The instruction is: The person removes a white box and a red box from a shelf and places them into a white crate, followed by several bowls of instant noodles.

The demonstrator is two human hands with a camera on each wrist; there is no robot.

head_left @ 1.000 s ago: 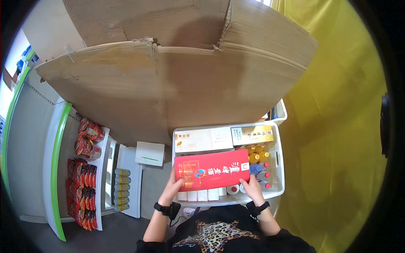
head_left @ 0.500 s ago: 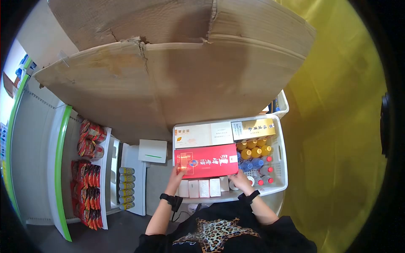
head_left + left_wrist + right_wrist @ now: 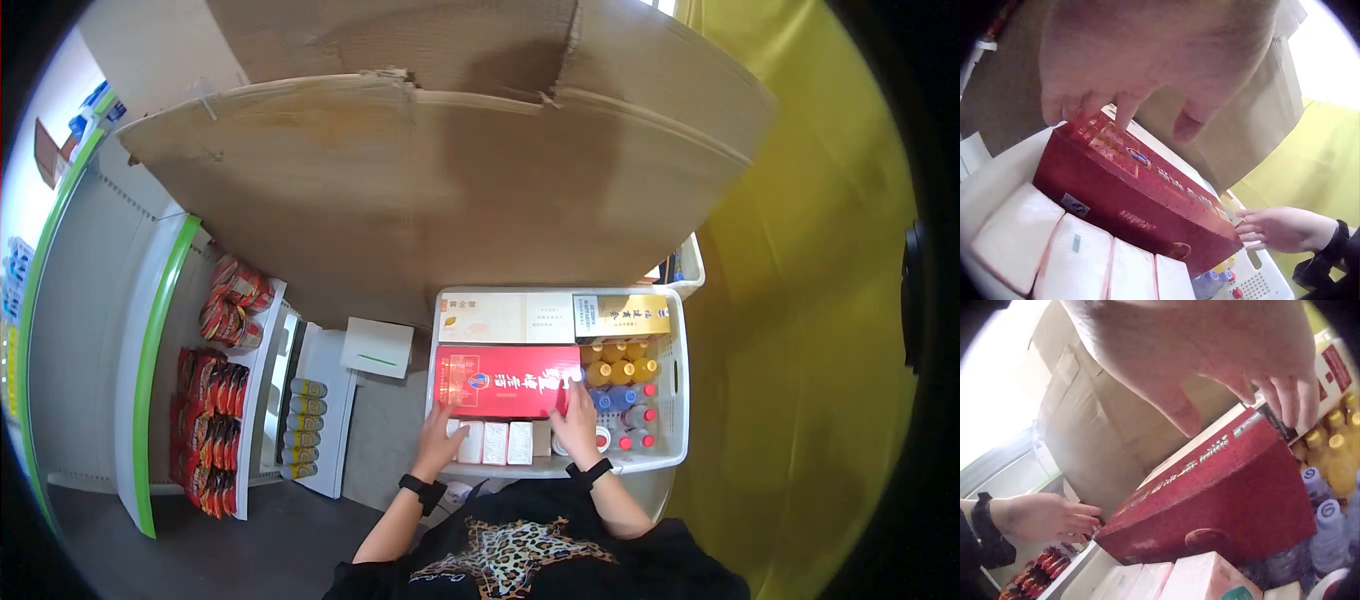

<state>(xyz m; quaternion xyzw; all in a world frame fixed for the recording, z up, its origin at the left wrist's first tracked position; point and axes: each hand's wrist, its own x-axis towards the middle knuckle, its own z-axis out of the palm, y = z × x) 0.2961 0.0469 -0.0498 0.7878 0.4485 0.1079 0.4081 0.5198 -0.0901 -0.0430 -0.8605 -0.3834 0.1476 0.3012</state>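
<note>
A red box (image 3: 508,381) lies in a white crate (image 3: 682,400), between a pale box (image 3: 500,317) and a row of white packs (image 3: 495,442). At its left end is my left hand (image 3: 437,442); in the left wrist view that hand (image 3: 1160,56) has its fingertips at the box (image 3: 1135,194) edge and the thumb spread above. My right hand (image 3: 574,428) is at the other end; in the right wrist view this hand (image 3: 1210,356) has loosely extended fingers over the box (image 3: 1222,494). Neither hand is curled round it; fingertip contact is unclear.
Bottles with yellow (image 3: 622,371), blue and red caps fill the crate's right side, beside a gold box (image 3: 640,315). Cardboard (image 3: 520,190) stands behind. Shelves on the left hold red packets (image 3: 210,430) and cans (image 3: 303,430); a yellow curtain (image 3: 800,300) hangs right.
The red box has gone down into the crate, behind the white packs. Both hands have loosened from its ends. The head view has shifted slightly.
</note>
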